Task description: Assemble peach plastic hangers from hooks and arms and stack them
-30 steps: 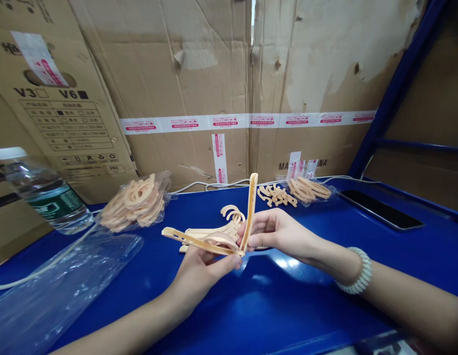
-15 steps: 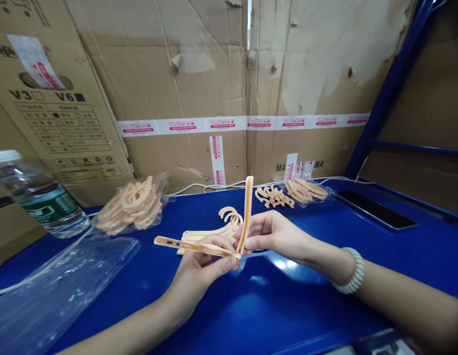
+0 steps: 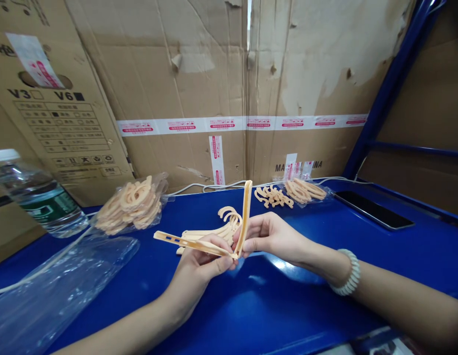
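My left hand pinches a beige plastic hanger arm with slots, which points left and slightly up. A second hanger arm, standing nearly upright, is gripped between thumb and fingers of my right hand. The two arms meet end to end at my fingertips in a wide V; whether they are locked together I cannot tell. Behind my hands lie several beige hangers with curved hooks, partly covered by my fingers.
Bagged beige parts sit at the left, near a water bottle and an empty plastic bag. Small hooks, more bagged parts and a phone lie at the back right. Cardboard stands behind the blue table.
Both hands stay in nearly the same place, still holding the two hanger arms. The upright arm has dipped slightly, and the left one tilts a little more.
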{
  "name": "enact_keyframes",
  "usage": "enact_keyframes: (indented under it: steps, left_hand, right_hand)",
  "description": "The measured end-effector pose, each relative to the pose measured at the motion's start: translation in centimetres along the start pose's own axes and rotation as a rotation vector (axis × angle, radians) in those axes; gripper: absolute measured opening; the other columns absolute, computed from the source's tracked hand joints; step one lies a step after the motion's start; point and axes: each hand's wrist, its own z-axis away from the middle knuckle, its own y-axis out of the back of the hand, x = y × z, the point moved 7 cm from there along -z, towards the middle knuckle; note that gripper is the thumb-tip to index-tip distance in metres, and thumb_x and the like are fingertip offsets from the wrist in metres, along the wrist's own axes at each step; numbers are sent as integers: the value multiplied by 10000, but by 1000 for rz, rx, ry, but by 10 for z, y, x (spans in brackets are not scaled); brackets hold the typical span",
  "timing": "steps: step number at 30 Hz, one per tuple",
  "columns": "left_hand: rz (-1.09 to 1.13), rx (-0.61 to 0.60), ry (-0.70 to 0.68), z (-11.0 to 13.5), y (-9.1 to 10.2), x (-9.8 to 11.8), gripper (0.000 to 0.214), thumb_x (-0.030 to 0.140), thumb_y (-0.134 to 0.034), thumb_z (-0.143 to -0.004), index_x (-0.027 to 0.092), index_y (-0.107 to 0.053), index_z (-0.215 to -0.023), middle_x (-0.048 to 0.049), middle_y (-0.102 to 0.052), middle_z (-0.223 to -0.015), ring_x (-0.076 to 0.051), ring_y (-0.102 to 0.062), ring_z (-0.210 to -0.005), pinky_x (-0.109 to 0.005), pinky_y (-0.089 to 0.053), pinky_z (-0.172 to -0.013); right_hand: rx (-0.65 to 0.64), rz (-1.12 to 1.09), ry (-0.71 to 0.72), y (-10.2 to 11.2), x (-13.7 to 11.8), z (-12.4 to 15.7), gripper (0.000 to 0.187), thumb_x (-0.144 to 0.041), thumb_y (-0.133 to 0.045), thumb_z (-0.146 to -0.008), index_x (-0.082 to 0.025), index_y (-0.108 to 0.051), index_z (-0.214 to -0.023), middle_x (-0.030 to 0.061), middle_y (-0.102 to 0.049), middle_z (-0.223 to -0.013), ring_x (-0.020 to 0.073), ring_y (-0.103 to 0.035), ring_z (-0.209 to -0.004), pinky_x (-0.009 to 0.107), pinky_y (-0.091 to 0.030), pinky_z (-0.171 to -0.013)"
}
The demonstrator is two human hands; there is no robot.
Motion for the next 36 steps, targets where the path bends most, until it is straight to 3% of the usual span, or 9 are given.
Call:
enact_keyframes:
  steps: [9,17,21,25,28,32,34,36]
  left_hand:
    - [67,187,-16,0,12,1,298,200,-905,-521,149,-641,-650,0,-699,-651,-141,-661,-585,-205,-536,-573]
    - [63,214,3,-1,11,5,358,281,-927,-515,136,-669,-716,-41,-739,-747,-150,-689,-636,-199,-570,-608]
    - [-17,192,-1,-5,14,15,346,325,-913,-557,130,-690,-735,-33,-709,-681,-141,-675,-650,-176,-565,-620]
    - [14,279,-63,-13,33,35,349,291,-929,-524,138,-680,-714,-4,-670,-639,-107,-639,-617,-138,-548,-603]
    - [37,321,-64,-19,46,46,354,233,-937,-483,136,-662,-683,-1,-662,-657,-104,-639,-623,-131,-553,-609]
    - [49,370,-61,-27,63,57,254,134,-875,-518,132,-668,-666,-25,-672,-694,-129,-652,-653,-157,-574,-610]
    - [41,397,-79,-31,74,64,198,114,-829,-551,139,-688,-688,-38,-686,-744,-138,-658,-688,-166,-577,-615]
    - [-21,359,-83,-35,81,73,169,125,-815,-568,144,-701,-691,-37,-686,-787,-140,-662,-734,-164,-573,-652]
  right_hand:
    - [113,70,122,-4,0,5,285,-264,-851,-616,-123,-696,-809,65,-757,-817,190,-721,-769,330,-561,-800]
    - [218,116,240,-8,-4,7,253,-280,-818,-662,-146,-669,-818,50,-745,-845,184,-709,-789,313,-556,-764]
    - [199,134,247,5,-9,2,233,-254,-804,-676,-164,-626,-794,9,-710,-817,147,-683,-764,283,-538,-740]
    - [151,224,282,36,-30,-3,272,-270,-838,-639,-163,-636,-787,-20,-668,-713,127,-650,-657,253,-518,-626]
    - [113,496,399,52,-52,-3,219,-276,-810,-679,-162,-674,-807,-1,-676,-714,135,-635,-656,269,-502,-624]
    - [91,1027,600,51,-76,5,84,-228,-723,-771,-158,-678,-757,32,-662,-782,143,-588,-727,286,-466,-681]
    - [60,1154,601,50,-80,8,81,-212,-703,-779,-155,-665,-738,34,-635,-797,146,-573,-751,280,-454,-684]
    - [14,1225,513,54,-79,8,89,-214,-701,-774,-154,-653,-728,18,-614,-750,135,-552,-705,259,-436,-639]
